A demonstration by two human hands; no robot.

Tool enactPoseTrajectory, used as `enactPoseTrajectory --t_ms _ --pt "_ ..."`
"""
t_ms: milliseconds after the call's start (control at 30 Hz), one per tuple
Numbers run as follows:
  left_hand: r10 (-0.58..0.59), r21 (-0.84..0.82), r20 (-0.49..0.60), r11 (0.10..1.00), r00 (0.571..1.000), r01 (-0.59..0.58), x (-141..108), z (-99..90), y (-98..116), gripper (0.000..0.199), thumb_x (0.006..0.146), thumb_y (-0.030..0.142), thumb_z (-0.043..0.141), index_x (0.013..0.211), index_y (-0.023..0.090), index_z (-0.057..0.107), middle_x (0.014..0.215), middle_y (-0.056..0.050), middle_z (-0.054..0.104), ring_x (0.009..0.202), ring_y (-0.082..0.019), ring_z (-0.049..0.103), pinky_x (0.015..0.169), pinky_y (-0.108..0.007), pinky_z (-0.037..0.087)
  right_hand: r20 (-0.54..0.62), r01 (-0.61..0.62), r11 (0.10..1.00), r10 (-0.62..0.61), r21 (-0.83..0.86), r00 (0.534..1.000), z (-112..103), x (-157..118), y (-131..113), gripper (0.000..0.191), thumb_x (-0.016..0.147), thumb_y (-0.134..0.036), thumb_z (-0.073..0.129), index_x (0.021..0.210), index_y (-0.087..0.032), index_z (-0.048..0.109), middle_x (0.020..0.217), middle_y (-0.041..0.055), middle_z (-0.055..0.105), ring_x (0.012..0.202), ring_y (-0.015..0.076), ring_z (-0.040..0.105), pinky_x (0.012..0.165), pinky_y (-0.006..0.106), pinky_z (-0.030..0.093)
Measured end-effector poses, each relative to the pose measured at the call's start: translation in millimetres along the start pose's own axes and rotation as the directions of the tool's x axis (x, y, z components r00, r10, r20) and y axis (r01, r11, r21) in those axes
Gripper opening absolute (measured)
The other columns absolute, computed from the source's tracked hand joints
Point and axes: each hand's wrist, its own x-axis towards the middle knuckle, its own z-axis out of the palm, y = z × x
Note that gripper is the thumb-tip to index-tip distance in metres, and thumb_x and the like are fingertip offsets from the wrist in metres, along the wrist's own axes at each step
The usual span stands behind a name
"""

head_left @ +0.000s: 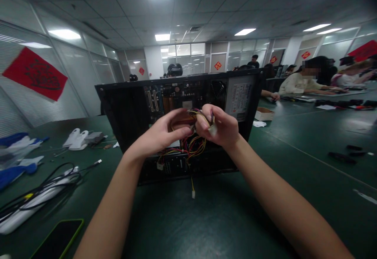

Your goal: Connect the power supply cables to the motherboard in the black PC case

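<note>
An opened black computer case (118, 117) stands on the green table in front of me. Inside it show a motherboard (187, 90), a round fan (218, 92) and a labelled power supply (240, 98). My right hand (220, 125) is closed around a bundle of coloured power cables (198, 145), some with white connectors. Curved around the left side of the bundle is my left hand (165, 131), thumb and fingers apart; whether it touches the wires is hard to tell. One yellow lead hangs over the case's lower edge, ending in a white connector (193, 194).
On the left lie a white power strip (44, 196) with black cords, a phone (59, 239) with a green edge, and plastic bags (20, 157). A small open box (264, 113) stands right of the case. Another person (303, 80) sits farther right at the table.
</note>
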Motion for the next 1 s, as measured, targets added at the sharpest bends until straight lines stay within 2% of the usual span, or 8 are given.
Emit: enactPoseTrajectory --t_ms 100,267,367,533,700,867,933,1000 --pt "0.018 0.002 0.103 1.0 0.995 -0.019 2 11.4 -8 0.064 0.081 0.028 0.073 0.141 0.018 0.051 0.146 -0.014 0.055 0.129 -0.027 0.058 0.104 -0.038 0.05 -0.027 -0.008 1.0 0.008 -0.017 1.0 -4 -2 1 0.057 0.068 -0.069 0.072 0.063 -0.025 0.035 0.051 -0.0053 0.052 0.034 0.0085 0.036 0.035 0.023 0.032" --pt "-0.004 0.271 0.056 0.962 0.998 -0.011 9 23.0 -21 0.026 0.083 0.027 0.069 0.105 0.015 0.069 0.105 -0.008 0.074 0.095 -0.023 0.069 0.085 -0.036 0.056 -0.027 -0.049 0.995 0.047 -0.085 0.999 -5 -1 0 0.054 0.067 -0.07 0.073 0.07 -0.024 0.044 0.059 -0.0043 0.057 0.037 0.0084 0.041 0.036 0.022 0.034" --pt "-0.04 0.251 -0.039 0.967 0.998 0.049 11 18.8 -18 0.021 0.09 0.028 0.058 0.102 0.014 0.068 0.09 -0.006 0.072 0.077 -0.018 0.067 0.069 -0.031 0.055 -0.086 -0.032 0.991 0.021 -0.131 0.996 -2 4 -1 0.048 0.072 -0.065 0.074 0.081 -0.023 0.054 0.069 -0.0026 0.063 0.042 0.0082 0.048 0.038 0.021 0.037" --pt "0.078 0.11 -0.274 0.993 0.959 -0.049 5 5.2 -3 0.044 0.084 0.029 0.067 0.124 0.015 0.056 0.112 -0.01 0.068 0.094 -0.019 0.068 0.08 -0.031 0.057 -0.225 0.078 0.939 -0.161 -0.336 0.961 7 10 6 0.037 0.085 -0.058 0.067 0.097 -0.023 0.069 0.085 0.0006 0.068 0.05 0.0075 0.056 0.043 0.02 0.041" --pt "0.197 0.265 -0.337 0.958 0.921 -0.108 1 2.0 2 0.059 0.079 0.038 0.076 0.127 0.018 0.049 0.13 -0.011 0.062 0.111 -0.024 0.065 0.092 -0.032 0.054 -0.102 0.137 0.819 -0.231 -0.558 0.968 13 9 12 0.031 0.095 -0.048 0.06 0.108 -0.025 0.075 0.112 0.0062 0.067 0.079 0.0135 0.064 0.056 0.022 0.051" --pt "0.35 0.594 -0.411 0.804 0.842 -0.044 2 -6.0 -4 0.033 0.093 0.043 0.059 0.112 0.016 0.059 0.11 -0.008 0.07 0.098 -0.021 0.067 0.087 -0.029 0.052 0.147 0.206 0.684 -0.144 -0.7 0.979 10 6 10 0.033 0.099 -0.033 0.054 0.129 -0.028 0.067 0.137 0.0069 0.058 0.12 0.0224 0.059 0.091 0.034 0.055" --pt "0.345 0.73 -0.403 0.68 0.848 0.071 1 -13.7 -12 0.032 0.096 0.042 0.053 0.112 0.016 0.062 0.111 -0.011 0.07 0.099 -0.023 0.067 0.087 -0.031 0.051 0.158 0.209 0.58 -0.138 -0.787 0.978 11 6 9 0.033 0.097 -0.029 0.056 0.128 -0.027 0.066 0.139 0.0079 0.057 0.123 0.024 0.057 0.101 0.04 0.05" --pt "0.208 0.825 -0.384 0.515 0.899 0.233 -1 -22.3 -24 0.034 0.097 0.041 0.05 0.116 0.017 0.063 0.116 -0.014 0.07 0.101 -0.027 0.068 0.085 -0.035 0.051 0.124 0.176 0.465 -0.142 -0.867 0.982 12 6 8 0.028 0.095 -0.025 0.058 0.121 -0.023 0.069 0.132 0.0094 0.062 0.115 0.024 0.061 0.098 0.041 0.051"
